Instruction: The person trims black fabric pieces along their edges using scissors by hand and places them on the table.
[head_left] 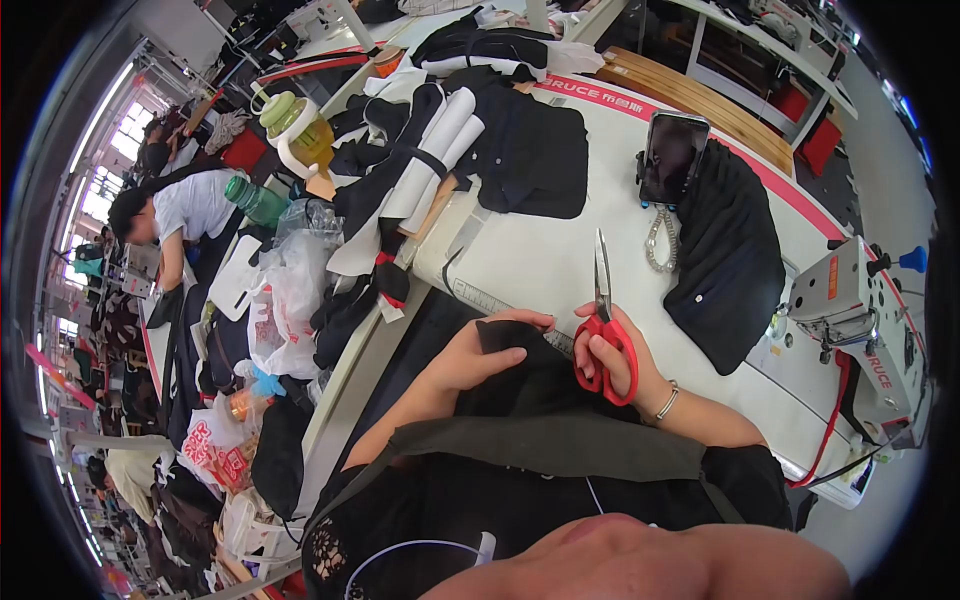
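Note:
My left hand (pixel 480 352) holds a piece of black fabric (pixel 510 338) at the table's front edge, its thumb and fingers closed round the cloth. Close to its right, my right hand (pixel 612 360) grips red-handled scissors (pixel 602 275), whose blades point up and away from me and look closed. Under both hands the dark cloth hangs over my lap. Beside the fabric, a ruler strip (pixel 480 296) runs along the table edge. A bracelet circles my right wrist.
A sewing machine (pixel 860 330) stands at the right. Behind my hands are a phone on a stand (pixel 673 160), stacked black pieces (pixel 730 260) and a flat black piece (pixel 535 150). Plastic bags (pixel 295 290) and bottles crowd the left. A co-worker (pixel 195 210) bends at far left.

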